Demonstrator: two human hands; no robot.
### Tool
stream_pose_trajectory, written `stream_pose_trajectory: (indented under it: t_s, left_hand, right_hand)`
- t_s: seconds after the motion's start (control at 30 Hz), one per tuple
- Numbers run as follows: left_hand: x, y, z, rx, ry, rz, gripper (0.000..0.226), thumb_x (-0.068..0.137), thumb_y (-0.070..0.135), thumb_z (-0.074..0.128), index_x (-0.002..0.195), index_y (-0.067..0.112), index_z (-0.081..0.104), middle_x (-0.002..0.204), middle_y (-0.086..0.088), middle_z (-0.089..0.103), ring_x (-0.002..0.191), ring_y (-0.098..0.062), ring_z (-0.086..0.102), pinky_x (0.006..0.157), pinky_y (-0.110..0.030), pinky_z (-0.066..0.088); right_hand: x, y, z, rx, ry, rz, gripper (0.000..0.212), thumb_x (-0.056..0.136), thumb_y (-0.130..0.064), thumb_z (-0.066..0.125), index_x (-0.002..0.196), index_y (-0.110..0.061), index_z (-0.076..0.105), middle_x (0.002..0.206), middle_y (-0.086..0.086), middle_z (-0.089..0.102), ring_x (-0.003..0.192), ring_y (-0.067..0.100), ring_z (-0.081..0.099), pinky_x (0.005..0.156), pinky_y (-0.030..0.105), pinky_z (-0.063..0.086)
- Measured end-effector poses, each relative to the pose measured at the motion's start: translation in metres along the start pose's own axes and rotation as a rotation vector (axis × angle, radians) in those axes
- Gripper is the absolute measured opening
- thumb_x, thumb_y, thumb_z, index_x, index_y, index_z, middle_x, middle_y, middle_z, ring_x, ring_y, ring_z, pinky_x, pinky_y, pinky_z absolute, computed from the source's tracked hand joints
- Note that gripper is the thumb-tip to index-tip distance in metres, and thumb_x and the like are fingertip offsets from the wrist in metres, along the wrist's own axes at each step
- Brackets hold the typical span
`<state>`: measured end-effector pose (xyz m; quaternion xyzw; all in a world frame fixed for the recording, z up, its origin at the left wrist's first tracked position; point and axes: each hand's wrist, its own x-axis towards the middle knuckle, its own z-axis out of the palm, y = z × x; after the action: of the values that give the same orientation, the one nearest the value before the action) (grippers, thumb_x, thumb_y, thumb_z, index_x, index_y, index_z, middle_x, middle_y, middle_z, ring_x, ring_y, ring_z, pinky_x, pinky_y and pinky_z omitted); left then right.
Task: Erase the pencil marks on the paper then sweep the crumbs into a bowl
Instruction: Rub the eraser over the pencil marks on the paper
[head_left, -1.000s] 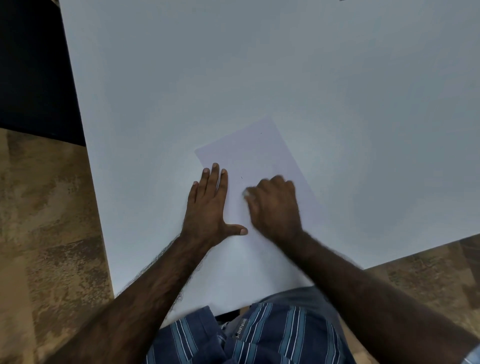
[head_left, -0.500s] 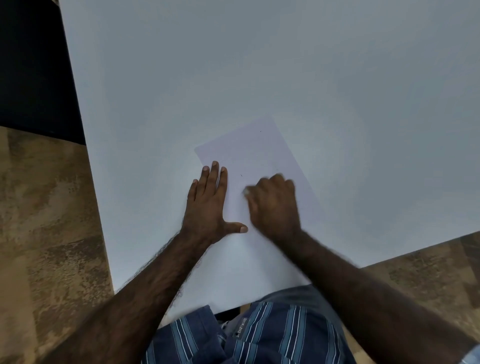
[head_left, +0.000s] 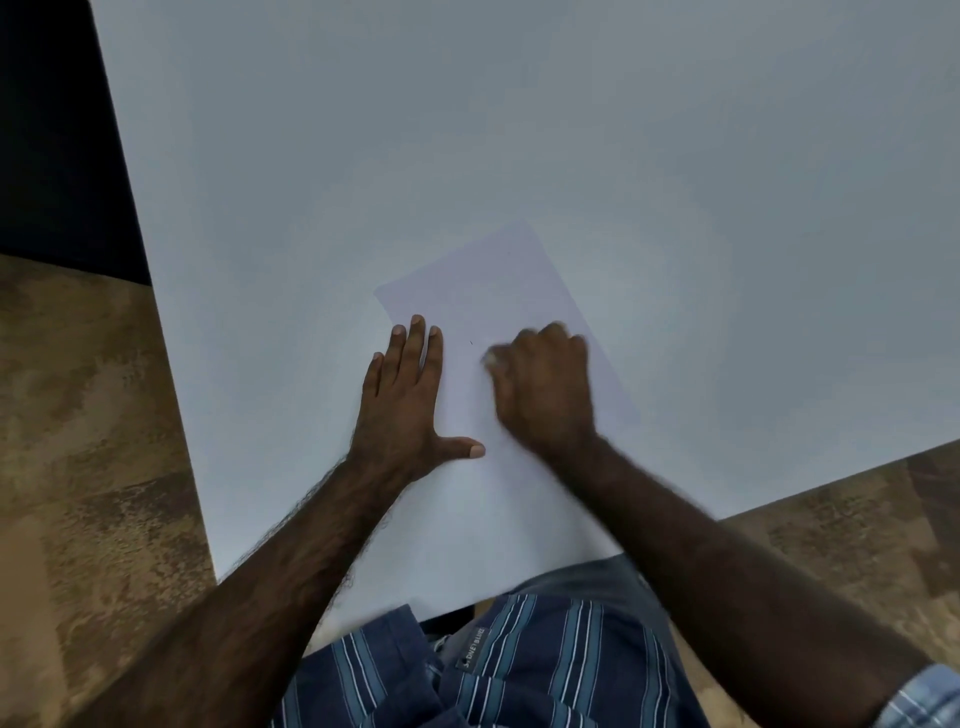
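Counter (head_left: 571, 130): pale grey-white top; its left edge and near edge both show, meeting at the near left corner.
Paper (head_left: 498, 280): one white sheet, flat on the counter, turned at an angle, lying toward the near edge and well in from the left edge.
Pencil mark (head_left: 471, 343): a tiny dark speck on the paper, between the two hands.
Left hand (head_left: 402, 400): flat, palm down, fingers straight and together, thumb spread to the side; presses on the left part of the paper.
Right hand (head_left: 545, 384): blurred, fingers curled into a tight grip on a small pale eraser (head_left: 491, 358), which peeks out at the fingertips against the paper.
Shorts (head_left: 519, 670): blue striped, below the near edge.
Floor (head_left: 78, 441): mottled brown.
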<state>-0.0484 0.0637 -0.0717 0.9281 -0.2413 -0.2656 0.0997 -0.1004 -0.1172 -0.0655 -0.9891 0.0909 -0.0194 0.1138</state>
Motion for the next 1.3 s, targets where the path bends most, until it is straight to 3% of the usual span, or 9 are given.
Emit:
stream_pose_trajectory:
  t_s: [0.1,0.17,0.23,0.33,0.43,0.63,0.9,1.13,1.3]
  left_hand:
    - [-0.001,0.000,-0.001,-0.003,-0.005,-0.003,0.151,0.066,0.085,0.074,0.167,0.017,-0.014,0.173,-0.004,-0.028,0.161,-0.025,-0.023,0.132,-0.046,-0.006]
    - [-0.001,0.001,-0.003,-0.004,-0.014,-0.003,0.150,0.067,0.084,0.074,0.167,0.017,-0.015,0.173,-0.004,-0.029,0.161,-0.025,-0.024,0.132,-0.047,-0.007]
    - [-0.001,0.002,-0.004,0.000,-0.013,-0.007,0.150,0.067,0.084,0.074,0.167,0.016,-0.015,0.173,-0.004,-0.028,0.161,-0.025,-0.024,0.132,-0.046,-0.006]
    - [-0.002,0.003,-0.003,0.000,0.000,-0.006,0.146,0.070,0.083,0.072,0.167,0.016,-0.013,0.174,-0.005,-0.026,0.162,-0.025,-0.021,0.132,-0.046,-0.005]
    - [-0.002,0.002,-0.002,0.010,0.015,0.000,0.141,0.073,0.082,0.071,0.168,0.016,-0.011,0.174,-0.006,-0.024,0.162,-0.026,-0.019,0.132,-0.047,-0.003]
    - [0.000,0.002,-0.003,0.026,-0.028,-0.010,0.150,0.068,0.086,0.073,0.167,0.016,-0.016,0.173,-0.005,-0.029,0.161,-0.026,-0.024,0.132,-0.046,-0.006]
    - [0.012,0.021,-0.013,0.047,-0.011,-0.026,0.147,0.069,0.085,0.072,0.167,0.006,-0.006,0.174,-0.015,-0.022,0.161,-0.031,-0.022,0.130,-0.046,-0.011]
    - [0.039,0.039,-0.016,-0.021,-0.040,0.039,0.151,0.067,0.073,0.084,0.166,0.017,-0.016,0.171,-0.014,-0.030,0.159,-0.035,-0.028,0.131,-0.051,-0.010]
    - [0.043,0.038,-0.012,0.008,-0.054,0.023,0.151,0.068,0.076,0.082,0.166,0.018,-0.018,0.170,-0.014,-0.034,0.158,-0.036,-0.029,0.129,-0.049,-0.011]
  right_hand:
    - [0.035,0.032,-0.006,-0.073,0.036,0.230,0.025,0.101,-0.032,0.055,0.097,-0.024,0.078,0.089,0.005,0.069,0.090,0.035,0.057,0.077,0.041,0.036]
    - [0.040,0.037,-0.009,-0.035,0.031,0.277,0.024,0.100,-0.032,0.055,0.100,-0.023,0.078,0.090,0.005,0.069,0.092,0.034,0.056,0.079,0.042,0.036]
    - [0.031,0.027,-0.010,-0.027,0.010,0.220,0.022,0.100,-0.030,0.056,0.096,-0.024,0.076,0.088,0.004,0.067,0.090,0.033,0.055,0.078,0.042,0.034]
    - [-0.012,-0.012,0.001,0.063,-0.038,-0.022,0.019,0.098,-0.026,0.058,0.091,-0.026,0.076,0.083,0.002,0.065,0.085,0.030,0.056,0.076,0.041,0.036]
    - [-0.039,-0.025,0.006,0.139,-0.060,-0.161,0.018,0.101,-0.024,0.061,0.098,-0.019,0.078,0.086,0.003,0.069,0.087,0.028,0.059,0.078,0.041,0.040]
    - [0.022,0.038,-0.006,0.037,0.087,0.210,0.013,0.095,-0.024,0.067,0.093,-0.020,0.078,0.083,0.004,0.069,0.085,0.034,0.057,0.075,0.041,0.036]
    - [0.018,0.037,-0.002,0.155,0.076,0.256,0.011,0.096,-0.024,0.071,0.097,-0.018,0.080,0.087,0.004,0.071,0.087,0.032,0.059,0.079,0.045,0.046]
    - [0.017,0.037,-0.002,0.142,0.056,0.269,0.015,0.098,-0.027,0.069,0.102,-0.018,0.080,0.091,0.005,0.073,0.089,0.030,0.061,0.080,0.045,0.047]
    - [-0.014,0.012,0.000,0.165,-0.018,0.042,0.017,0.099,-0.027,0.060,0.098,-0.025,0.077,0.087,-0.001,0.068,0.088,0.026,0.057,0.080,0.042,0.042]
